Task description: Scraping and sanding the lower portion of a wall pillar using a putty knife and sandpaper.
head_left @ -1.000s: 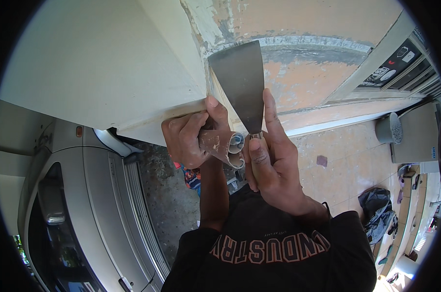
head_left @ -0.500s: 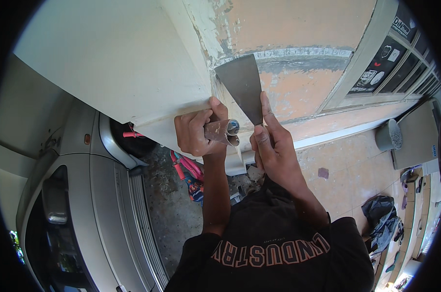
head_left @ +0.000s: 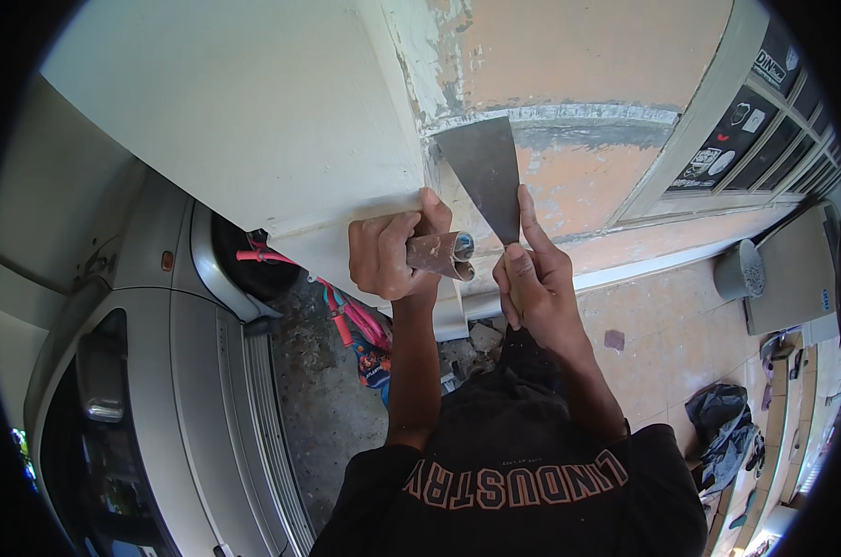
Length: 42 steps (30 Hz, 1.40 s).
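Note:
My right hand grips a putty knife by its handle, index finger stretched along the side of the broad grey blade. The blade points up and away, its wide edge at the pale grooved band where the wall turns a corner. I cannot tell whether the edge touches the wall. Beside it, my left hand is closed around a rolled brown sheet, speckled white, that looks like sandpaper. The left knuckles are close to the white wall face; the thumb points up toward the corner.
The peach wall has patches of grey filler and flaked paint. To the left stands a silver car, with a small pink bicycle near it. Window, grey bucket and black plastic bag are to the right.
The view has shifted slightly, so wall, hands and tools sit a little further right and lower. Both grips are the same; the blade stays at the corner.

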Each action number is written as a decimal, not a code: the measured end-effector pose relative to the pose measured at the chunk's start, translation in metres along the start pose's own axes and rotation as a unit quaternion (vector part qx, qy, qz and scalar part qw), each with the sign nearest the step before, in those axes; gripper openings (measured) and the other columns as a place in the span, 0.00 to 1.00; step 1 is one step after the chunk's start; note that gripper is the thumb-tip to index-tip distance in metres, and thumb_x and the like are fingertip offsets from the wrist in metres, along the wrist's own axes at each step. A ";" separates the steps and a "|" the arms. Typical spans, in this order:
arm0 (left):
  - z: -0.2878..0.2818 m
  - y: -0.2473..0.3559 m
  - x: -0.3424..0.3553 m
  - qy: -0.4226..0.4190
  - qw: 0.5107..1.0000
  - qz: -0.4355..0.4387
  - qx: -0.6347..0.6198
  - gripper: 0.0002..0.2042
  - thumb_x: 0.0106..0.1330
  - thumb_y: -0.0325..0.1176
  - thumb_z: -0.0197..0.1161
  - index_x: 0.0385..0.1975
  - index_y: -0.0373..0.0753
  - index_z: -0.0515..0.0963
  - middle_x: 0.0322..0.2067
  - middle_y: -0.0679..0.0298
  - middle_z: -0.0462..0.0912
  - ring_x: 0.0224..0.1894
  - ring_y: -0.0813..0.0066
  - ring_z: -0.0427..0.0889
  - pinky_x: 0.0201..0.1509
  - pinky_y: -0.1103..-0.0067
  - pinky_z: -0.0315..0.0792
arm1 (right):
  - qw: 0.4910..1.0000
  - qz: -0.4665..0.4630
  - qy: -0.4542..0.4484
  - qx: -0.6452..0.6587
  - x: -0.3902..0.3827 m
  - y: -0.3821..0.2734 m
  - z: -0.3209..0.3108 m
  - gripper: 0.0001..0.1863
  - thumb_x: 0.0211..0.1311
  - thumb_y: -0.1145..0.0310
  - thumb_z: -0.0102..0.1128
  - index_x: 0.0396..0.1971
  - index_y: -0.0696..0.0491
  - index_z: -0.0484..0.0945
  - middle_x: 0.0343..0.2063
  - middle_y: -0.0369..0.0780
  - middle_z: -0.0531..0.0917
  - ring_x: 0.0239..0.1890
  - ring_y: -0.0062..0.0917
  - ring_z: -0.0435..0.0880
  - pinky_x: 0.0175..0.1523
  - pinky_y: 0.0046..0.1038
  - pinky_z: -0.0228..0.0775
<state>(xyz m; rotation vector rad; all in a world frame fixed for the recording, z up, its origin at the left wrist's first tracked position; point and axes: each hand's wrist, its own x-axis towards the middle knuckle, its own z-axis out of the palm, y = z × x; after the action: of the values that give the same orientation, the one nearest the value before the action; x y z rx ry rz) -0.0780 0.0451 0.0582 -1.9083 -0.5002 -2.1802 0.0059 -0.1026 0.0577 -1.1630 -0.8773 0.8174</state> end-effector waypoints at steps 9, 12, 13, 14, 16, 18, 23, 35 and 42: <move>0.005 0.002 -0.001 0.017 1.000 0.004 -0.009 0.10 0.49 0.25 0.73 0.22 0.39 0.74 0.18 0.65 0.76 0.18 0.69 0.75 0.21 0.77 0.70 | 0.967 -0.049 -0.019 0.250 0.011 0.022 0.031 0.35 0.77 0.62 0.37 0.72 0.48 0.29 0.19 0.33 0.69 0.13 0.13 0.63 0.17 0.16 0.60; 0.001 0.001 -0.003 0.006 1.000 -0.015 -0.004 0.10 0.49 0.26 0.73 0.21 0.39 0.75 0.18 0.65 0.77 0.19 0.69 0.75 0.22 0.77 0.71 | 0.996 -0.066 -0.012 0.053 0.010 0.025 0.023 0.35 0.77 0.62 0.37 0.72 0.50 0.29 0.18 0.32 0.68 0.13 0.12 0.64 0.18 0.14 0.58; 0.000 0.000 -0.003 0.008 1.000 -0.017 -0.003 0.10 0.49 0.26 0.73 0.21 0.39 0.75 0.18 0.65 0.77 0.19 0.69 0.75 0.22 0.77 0.71 | 0.999 -0.050 0.000 0.016 0.003 0.023 0.016 0.34 0.76 0.62 0.38 0.72 0.54 0.34 0.18 0.33 0.69 0.15 0.14 0.64 0.21 0.18 0.60; 0.000 -0.001 -0.004 0.006 1.000 -0.010 -0.005 0.10 0.49 0.26 0.73 0.21 0.39 0.75 0.18 0.65 0.76 0.19 0.69 0.75 0.22 0.77 0.71 | 0.999 -0.051 -0.002 0.012 -0.003 0.026 0.004 0.34 0.76 0.62 0.38 0.72 0.54 0.34 0.18 0.33 0.69 0.15 0.14 0.64 0.21 0.18 0.60; 0.002 0.000 -0.005 0.006 1.000 -0.007 -0.007 0.10 0.49 0.26 0.74 0.21 0.39 0.75 0.17 0.65 0.76 0.18 0.70 0.75 0.22 0.78 0.71 | 0.986 -0.112 0.058 -0.112 -0.015 0.036 -0.025 0.32 0.75 0.62 0.39 0.72 0.57 0.40 0.18 0.36 0.71 0.18 0.17 0.64 0.25 0.24 0.62; 0.000 0.001 -0.003 0.002 1.000 -0.002 -0.003 0.11 0.49 0.26 0.74 0.22 0.39 0.75 0.17 0.65 0.76 0.18 0.70 0.75 0.22 0.78 0.71 | 0.940 -0.201 0.082 -0.262 -0.026 0.052 -0.058 0.30 0.74 0.63 0.39 0.71 0.58 0.47 0.19 0.40 0.72 0.21 0.21 0.66 0.29 0.28 0.64; -0.001 -0.003 -0.004 -0.006 1.000 0.002 0.004 0.11 0.49 0.26 0.75 0.23 0.40 0.74 0.17 0.66 0.75 0.18 0.70 0.74 0.22 0.77 0.71 | 0.854 -0.249 0.133 -0.438 -0.020 0.005 -0.082 0.32 0.65 0.73 0.55 0.68 0.58 0.58 0.30 0.44 0.78 0.24 0.26 0.75 0.32 0.26 0.69; 0.001 -0.004 -0.006 0.009 1.000 0.007 0.004 0.14 0.55 0.30 0.73 0.19 0.35 0.72 0.19 0.63 0.74 0.19 0.73 0.73 0.24 0.79 0.72 | 0.987 -0.059 0.136 -0.067 0.010 0.026 -0.013 0.40 0.62 0.66 0.64 0.66 0.60 0.48 0.38 0.46 0.81 0.37 0.19 0.78 0.39 0.20 0.71; -0.019 0.037 -0.027 0.134 0.886 -0.284 -0.341 0.08 0.64 0.27 0.63 0.28 0.35 0.71 0.22 0.59 0.75 0.21 0.72 0.74 0.24 0.76 0.69 | 0.996 -0.010 0.036 0.077 0.035 0.017 -0.009 0.14 0.73 0.72 0.42 0.52 0.56 0.53 0.23 0.38 0.75 0.18 0.14 0.72 0.24 0.18 0.65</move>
<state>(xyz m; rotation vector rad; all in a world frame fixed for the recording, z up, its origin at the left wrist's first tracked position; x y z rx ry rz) -0.0776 0.0022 0.0337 -1.8364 -0.2724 -3.3017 0.0276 -0.0719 0.0444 -1.0405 -0.7513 0.8078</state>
